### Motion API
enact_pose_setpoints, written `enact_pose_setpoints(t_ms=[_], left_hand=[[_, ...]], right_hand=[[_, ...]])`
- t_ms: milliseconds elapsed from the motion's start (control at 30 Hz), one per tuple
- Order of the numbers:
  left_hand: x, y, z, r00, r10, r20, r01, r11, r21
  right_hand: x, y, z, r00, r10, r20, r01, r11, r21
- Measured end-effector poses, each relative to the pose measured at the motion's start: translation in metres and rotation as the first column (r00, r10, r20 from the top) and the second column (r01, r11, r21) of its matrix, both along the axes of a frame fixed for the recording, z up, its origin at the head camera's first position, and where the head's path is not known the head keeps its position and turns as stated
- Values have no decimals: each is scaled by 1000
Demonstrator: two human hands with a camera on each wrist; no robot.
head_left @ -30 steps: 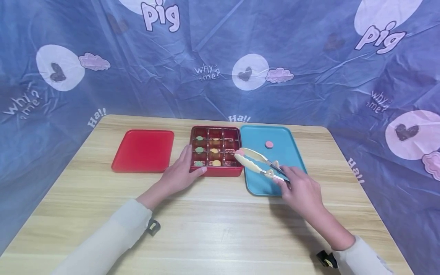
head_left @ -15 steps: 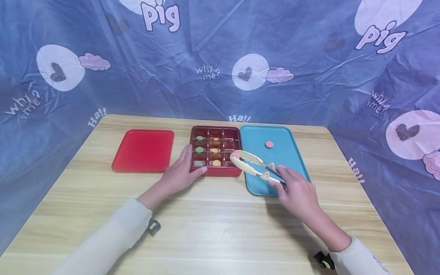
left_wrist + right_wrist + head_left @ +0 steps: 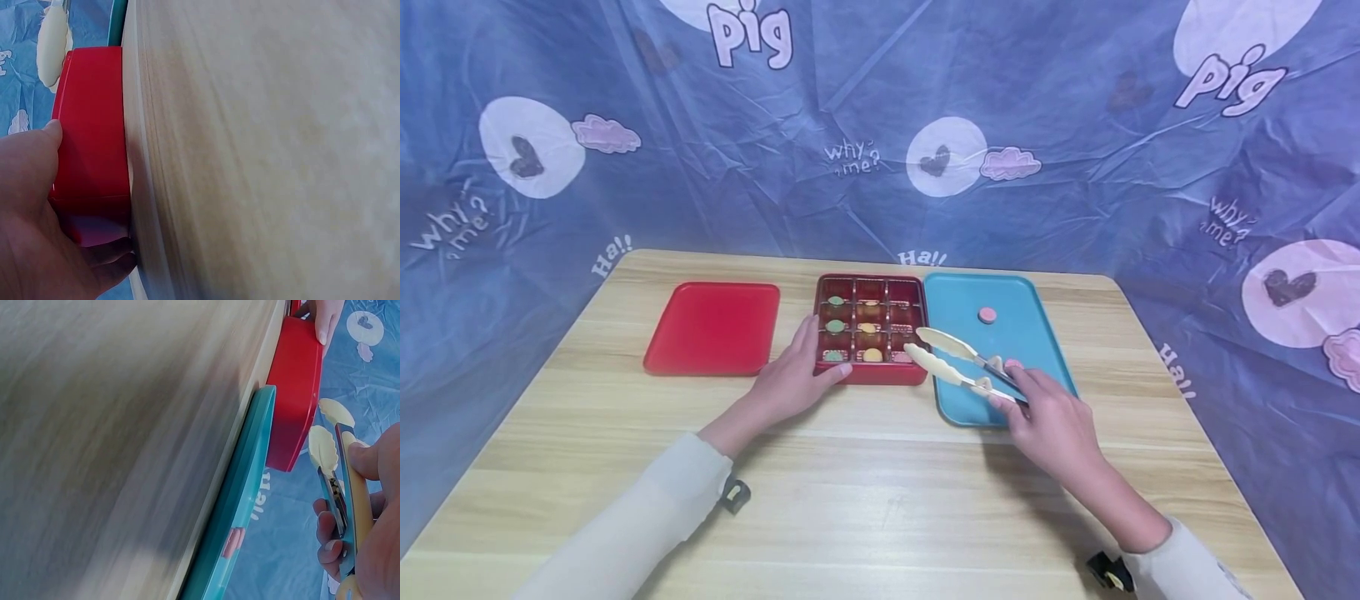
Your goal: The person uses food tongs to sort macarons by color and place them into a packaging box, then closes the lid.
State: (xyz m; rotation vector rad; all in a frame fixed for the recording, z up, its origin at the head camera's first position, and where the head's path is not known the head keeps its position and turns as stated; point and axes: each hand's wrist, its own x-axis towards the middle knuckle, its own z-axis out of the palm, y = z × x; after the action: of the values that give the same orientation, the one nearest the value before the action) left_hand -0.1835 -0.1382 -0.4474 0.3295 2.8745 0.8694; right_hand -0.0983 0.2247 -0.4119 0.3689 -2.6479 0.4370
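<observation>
Two hands reached over the wood-grained table (image 3: 850, 500) in the head view. The left hand (image 3: 790, 382) touched the near left corner of a red compartment box (image 3: 880, 376), its fingers laid straight along the side and its thumb at the front rim, the grip wide. The right hand (image 3: 1060, 417) held a pair of tongs (image 3: 938, 367), whose cream tips stood apart above the box's near right corner. A pink disc (image 3: 902, 357) lay in the near right compartment; green pieces (image 3: 836, 327) filled the left column and yellow pieces (image 3: 868, 328) the middle one. Just beside the box, a blue tray (image 3: 962, 408) carried two more pink discs (image 3: 987, 315), one of them close to the right hand. A red tray (image 3: 711, 329) lay to the left.

In the left wrist view, the left thumb rested on the box's upper edge, and one tong tip showed beyond it.

In the right wrist view, the right hand's grip was closed round the tongs, thumb on one arm and fingers on the other.
</observation>
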Motion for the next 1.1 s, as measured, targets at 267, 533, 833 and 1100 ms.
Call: enact_pose_setpoints(t_ms=[267, 533, 833, 1100], left_hand=[[0, 0, 1, 1000, 3, 4, -3, 1000, 1], [-1, 0, 1, 1000, 5, 9, -5, 1000, 2], [-1, 0, 1, 1000, 1, 7, -1, 1000, 9], [0, 1, 1, 1000, 7, 12, -7, 1000, 7]], right_hand=[[4, 10, 3, 999, -31, 10, 31, 999, -9], [12, 22, 6, 995, -76, 64, 76, 997, 9], [22, 50, 7, 987, -144, 66, 139, 988, 68], [31, 77, 4, 969, -221, 111, 213, 974, 80]])
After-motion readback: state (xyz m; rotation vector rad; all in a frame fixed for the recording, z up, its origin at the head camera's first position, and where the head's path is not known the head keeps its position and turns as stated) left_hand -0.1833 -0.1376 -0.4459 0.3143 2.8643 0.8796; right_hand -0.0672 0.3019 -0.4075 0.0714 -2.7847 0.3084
